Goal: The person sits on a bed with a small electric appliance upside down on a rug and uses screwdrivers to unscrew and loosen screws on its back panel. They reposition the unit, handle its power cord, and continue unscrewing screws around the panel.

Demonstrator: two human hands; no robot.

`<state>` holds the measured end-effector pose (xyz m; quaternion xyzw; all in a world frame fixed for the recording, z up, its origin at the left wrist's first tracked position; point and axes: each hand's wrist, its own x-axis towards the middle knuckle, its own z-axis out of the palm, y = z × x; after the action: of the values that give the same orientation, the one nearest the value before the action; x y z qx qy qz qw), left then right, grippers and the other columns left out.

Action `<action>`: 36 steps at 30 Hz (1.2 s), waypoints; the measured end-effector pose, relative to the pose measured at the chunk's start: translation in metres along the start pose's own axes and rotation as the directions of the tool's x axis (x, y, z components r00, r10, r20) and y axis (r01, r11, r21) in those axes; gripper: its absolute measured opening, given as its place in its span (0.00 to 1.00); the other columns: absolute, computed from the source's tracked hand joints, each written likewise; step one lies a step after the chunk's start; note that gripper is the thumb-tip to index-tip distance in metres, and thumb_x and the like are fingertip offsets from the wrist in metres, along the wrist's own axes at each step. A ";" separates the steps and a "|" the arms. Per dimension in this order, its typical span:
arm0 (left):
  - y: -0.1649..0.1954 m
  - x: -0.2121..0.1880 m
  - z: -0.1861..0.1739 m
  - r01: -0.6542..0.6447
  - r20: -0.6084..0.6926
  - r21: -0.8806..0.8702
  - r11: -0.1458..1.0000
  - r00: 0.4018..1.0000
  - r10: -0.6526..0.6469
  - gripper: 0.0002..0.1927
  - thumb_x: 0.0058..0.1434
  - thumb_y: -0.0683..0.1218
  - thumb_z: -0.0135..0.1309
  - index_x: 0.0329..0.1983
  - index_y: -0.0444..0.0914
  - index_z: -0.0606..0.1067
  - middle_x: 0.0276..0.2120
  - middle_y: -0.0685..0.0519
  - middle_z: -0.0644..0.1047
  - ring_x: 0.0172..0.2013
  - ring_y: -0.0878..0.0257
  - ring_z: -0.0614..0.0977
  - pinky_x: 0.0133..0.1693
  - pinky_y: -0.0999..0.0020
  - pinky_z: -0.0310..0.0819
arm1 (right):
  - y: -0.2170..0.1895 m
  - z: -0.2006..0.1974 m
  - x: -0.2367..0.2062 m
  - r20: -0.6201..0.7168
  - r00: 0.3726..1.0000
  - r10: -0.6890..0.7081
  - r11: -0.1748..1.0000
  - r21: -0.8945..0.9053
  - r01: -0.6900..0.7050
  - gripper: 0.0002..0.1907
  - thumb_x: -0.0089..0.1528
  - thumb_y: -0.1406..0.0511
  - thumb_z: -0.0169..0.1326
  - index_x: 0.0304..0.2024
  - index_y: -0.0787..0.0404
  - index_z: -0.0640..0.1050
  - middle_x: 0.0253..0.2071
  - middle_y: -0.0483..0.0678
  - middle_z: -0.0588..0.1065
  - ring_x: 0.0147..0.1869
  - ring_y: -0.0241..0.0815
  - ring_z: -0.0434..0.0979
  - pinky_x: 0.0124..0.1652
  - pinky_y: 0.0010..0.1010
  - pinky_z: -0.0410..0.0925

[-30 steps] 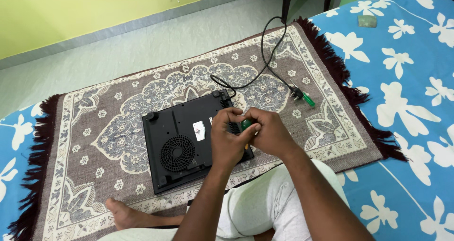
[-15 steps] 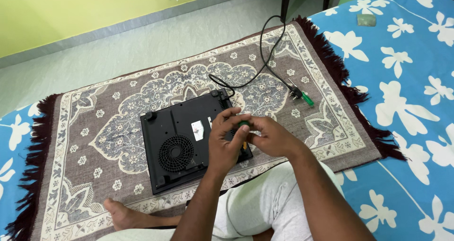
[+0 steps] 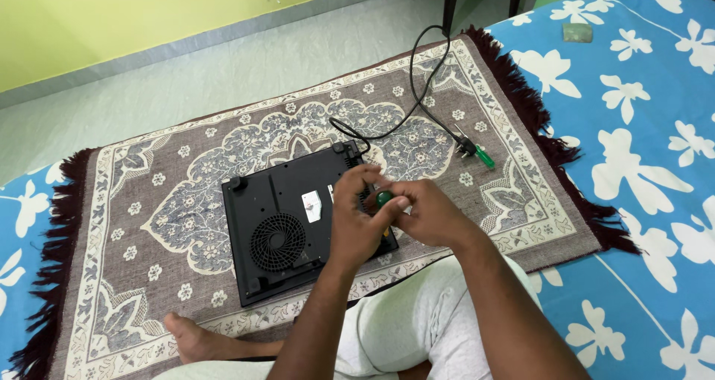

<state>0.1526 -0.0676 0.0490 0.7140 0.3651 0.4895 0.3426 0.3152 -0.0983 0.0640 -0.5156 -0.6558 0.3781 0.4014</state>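
On the patterned rug, near its front edge, a black induction cooktop lies underside up.
It looks rigid and fairly heavy, best lifted by its side edges; the left hand and right hand close together on a small, hard green-handled screwdriver over its right edge.

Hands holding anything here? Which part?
A green-handled screwdriver, gripped at its handle by both hands: left hand and right hand, over the upturned black induction cooktop. The shaft is hidden.
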 end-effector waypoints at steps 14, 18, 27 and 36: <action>0.002 -0.003 0.000 0.008 -0.037 0.011 1.000 0.999 -0.008 0.15 0.50 0.47 0.70 0.40 0.40 0.82 0.51 0.51 0.80 0.56 0.55 0.77 0.58 0.58 0.69 | -0.007 0.006 0.001 -0.092 0.990 0.108 0.993 -0.031 -0.111 0.16 0.54 0.71 0.63 0.45 0.64 0.79 0.35 0.48 0.81 0.39 0.33 0.81 0.38 0.30 0.75; 0.003 0.000 0.007 0.117 -0.126 -0.014 0.993 0.985 -0.118 0.23 0.43 0.51 0.75 0.31 0.38 0.72 0.46 0.53 0.80 0.51 0.57 0.80 0.54 0.60 0.73 | -0.007 0.002 0.001 -0.079 0.997 -0.019 0.998 -0.053 0.014 0.13 0.52 0.73 0.63 0.41 0.64 0.82 0.34 0.47 0.82 0.38 0.35 0.81 0.38 0.30 0.74; -0.007 -0.011 -0.009 0.019 0.141 -0.283 0.959 0.990 0.022 0.17 0.70 0.49 0.51 0.58 0.42 0.81 0.62 0.47 0.74 0.64 0.55 0.73 0.65 0.58 0.66 | 0.011 -0.002 -0.001 0.043 0.993 -0.114 0.992 -0.049 0.116 0.13 0.61 0.71 0.58 0.49 0.63 0.82 0.40 0.49 0.84 0.43 0.35 0.85 0.43 0.31 0.76; -0.004 -0.009 0.003 0.091 -0.049 -0.066 0.994 0.994 -0.095 0.18 0.47 0.48 0.71 0.43 0.41 0.85 0.50 0.52 0.81 0.56 0.58 0.77 0.59 0.60 0.71 | -0.005 0.006 0.004 0.000 0.982 0.190 0.965 -0.185 -0.187 0.28 0.50 0.64 0.70 0.54 0.55 0.80 0.35 0.49 0.83 0.37 0.36 0.83 0.40 0.32 0.75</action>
<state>0.1523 -0.0739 0.0408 0.6719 0.3909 0.5029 0.3779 0.3072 -0.0958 0.0662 -0.6071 -0.6394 0.3570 0.3085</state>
